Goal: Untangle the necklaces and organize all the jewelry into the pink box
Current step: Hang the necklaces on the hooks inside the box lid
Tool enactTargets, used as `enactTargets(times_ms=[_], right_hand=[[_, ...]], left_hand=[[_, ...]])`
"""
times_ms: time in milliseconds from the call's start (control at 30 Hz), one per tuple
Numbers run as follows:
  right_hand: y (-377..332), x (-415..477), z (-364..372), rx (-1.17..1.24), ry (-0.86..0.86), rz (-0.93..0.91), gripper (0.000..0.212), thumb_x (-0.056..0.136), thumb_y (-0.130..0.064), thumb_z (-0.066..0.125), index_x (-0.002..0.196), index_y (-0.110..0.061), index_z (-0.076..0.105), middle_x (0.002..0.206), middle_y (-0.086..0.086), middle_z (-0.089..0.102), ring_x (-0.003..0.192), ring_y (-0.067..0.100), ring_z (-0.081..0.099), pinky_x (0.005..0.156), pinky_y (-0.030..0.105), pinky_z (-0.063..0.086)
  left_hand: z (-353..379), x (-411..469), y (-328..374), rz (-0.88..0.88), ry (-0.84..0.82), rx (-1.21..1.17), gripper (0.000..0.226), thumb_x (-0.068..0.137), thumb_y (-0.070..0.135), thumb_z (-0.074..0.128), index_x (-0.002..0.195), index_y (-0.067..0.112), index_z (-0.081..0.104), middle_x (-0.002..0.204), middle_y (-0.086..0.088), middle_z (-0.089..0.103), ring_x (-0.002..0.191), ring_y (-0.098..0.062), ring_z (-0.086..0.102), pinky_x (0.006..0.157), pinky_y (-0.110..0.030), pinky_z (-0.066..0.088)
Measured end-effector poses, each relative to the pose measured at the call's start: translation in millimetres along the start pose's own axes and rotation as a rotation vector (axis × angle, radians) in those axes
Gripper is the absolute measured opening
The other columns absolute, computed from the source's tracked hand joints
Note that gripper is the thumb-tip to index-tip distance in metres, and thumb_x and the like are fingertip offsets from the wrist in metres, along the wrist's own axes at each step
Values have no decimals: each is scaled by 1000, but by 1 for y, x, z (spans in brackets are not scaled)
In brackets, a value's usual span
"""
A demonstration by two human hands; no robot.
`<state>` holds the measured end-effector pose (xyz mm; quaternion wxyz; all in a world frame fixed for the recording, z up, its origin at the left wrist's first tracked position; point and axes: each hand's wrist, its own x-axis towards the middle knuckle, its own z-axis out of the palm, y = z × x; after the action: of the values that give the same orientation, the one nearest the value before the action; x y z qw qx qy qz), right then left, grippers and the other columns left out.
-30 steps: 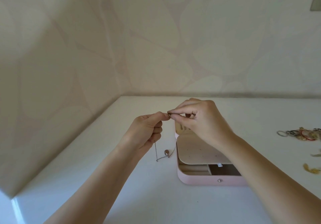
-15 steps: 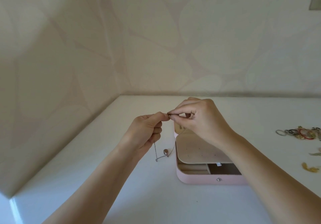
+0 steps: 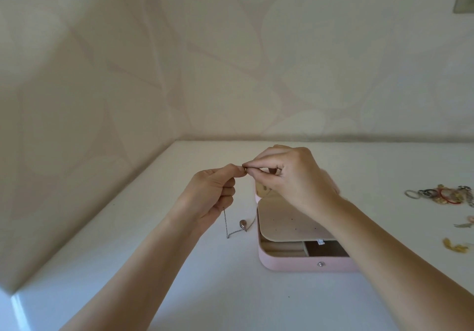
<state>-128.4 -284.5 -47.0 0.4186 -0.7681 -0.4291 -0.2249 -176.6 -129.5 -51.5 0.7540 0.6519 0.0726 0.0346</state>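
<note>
Neither grip has shifted. The open pink box [image 3: 295,264] sits on the desk [image 3: 205,294]; just left hangs the necklace [image 3: 242,224], its ends pinched by your left grip [image 3: 213,192] and right grip [image 3: 289,179], fingertips touching. Loose jewelry [image 3: 441,195] lies far right.

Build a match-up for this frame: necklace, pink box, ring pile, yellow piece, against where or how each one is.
Things:
1 necklace
2 pink box
3 ring pile
4 yellow piece

States:
A open on the table
B heaped at the far right
C pinched between left hand and right hand, chain dangling
D right side, nearer the person than the heap

Pairs: 1-C, 2-A, 3-B, 4-D
</note>
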Motion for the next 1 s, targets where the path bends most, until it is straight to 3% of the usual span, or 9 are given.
enactTargets(times_ms=[167,333,467,600,700,833,1000], right_hand=[[3,2,-2,26,-43,34,10,82,-9,71,88,-13,78,74,-18,61,74,12,57,61,7,38],[6,3,-3,55,-33,15,7,79,-11,74,84,-12,78,76,-3,71,68,13,59,58,16,43],[7,2,-2,32,-27,-8,8,79,-8,73,84,-12,78,71,-14,65,66,15,58,57,10,38],[4,1,2,-47,52,-61,10,77,-5,70,78,-11,77,72,-4,69,63,16,56,56,10,40],[3,2,9,-107,123,-124,10,75,-6,67,74,-10,76,69,-1,69,57,16,57,53,21,43],[-3,-1,6,152,89,87,11,80,-6,71,83,-13,78,77,-2,72,59,18,54,50,8,36],[0,2,-5,307,-13,129,15,81,-6,72,90,-16,77,81,-7,74,67,21,63,56,24,46]], left_hand=[[0,-1,1,21,-5,32,47,87,8,59,41,20,61,52,8,17,43,-8,14,38,-19,14],[-1,-1,1,39,8,34,36,85,6,60,52,18,64,50,9,19,44,-8,14,41,-20,12],[-1,-1,0,45,17,42,28,85,6,61,58,14,62,50,9,20,43,-8,15,39,-18,14],[3,-2,0,63,49,27,10,85,7,60,80,9,51,49,10,19,44,-9,13,39,-19,13],[7,-3,-1,61,73,-51,17,86,7,58,70,9,53,49,9,16,43,-9,13,38,-19,13],[8,-5,0,44,72,-150,23,86,6,57,65,13,51,50,9,16,42,-7,13,35,-18,15],[2,-7,6,80,4,-25,20,84,8,60,67,14,50,51,9,16,46,-10,12,37,-18,15]])
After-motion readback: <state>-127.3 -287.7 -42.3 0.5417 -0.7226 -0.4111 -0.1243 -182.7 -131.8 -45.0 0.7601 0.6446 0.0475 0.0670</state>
